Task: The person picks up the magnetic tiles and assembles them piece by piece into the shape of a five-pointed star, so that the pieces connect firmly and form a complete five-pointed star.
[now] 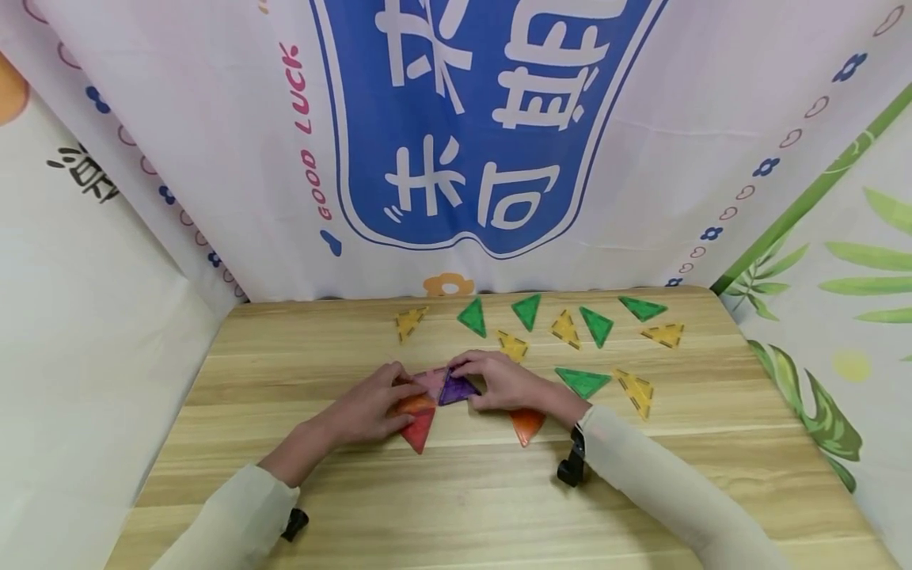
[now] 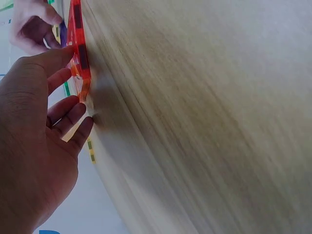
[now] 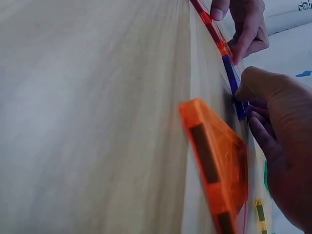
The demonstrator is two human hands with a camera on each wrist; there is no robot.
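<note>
My left hand (image 1: 370, 404) holds a joined group of translucent magnetic tiles, with its thumb over the red triangular tile (image 1: 419, 431) and its index finger by the orange tile (image 1: 416, 404). A pink tile (image 1: 430, 381) adjoins these at the back. A purple triangular tile (image 1: 456, 388) is pinched between thumb and fingers of my right hand (image 1: 506, 382); it meets the pink tile's right side. Under the right wrist lies another orange triangular tile (image 3: 219, 161), partly covered by the hand in the head view. Fingers partly hide the joined tiles.
Several green triangular tiles (image 1: 584, 381) and yellow triangular tiles (image 1: 636, 392) lie scattered at the back and right of the wooden table (image 1: 427, 514). A printed curtain (image 1: 235, 158) hangs behind the table's far edge.
</note>
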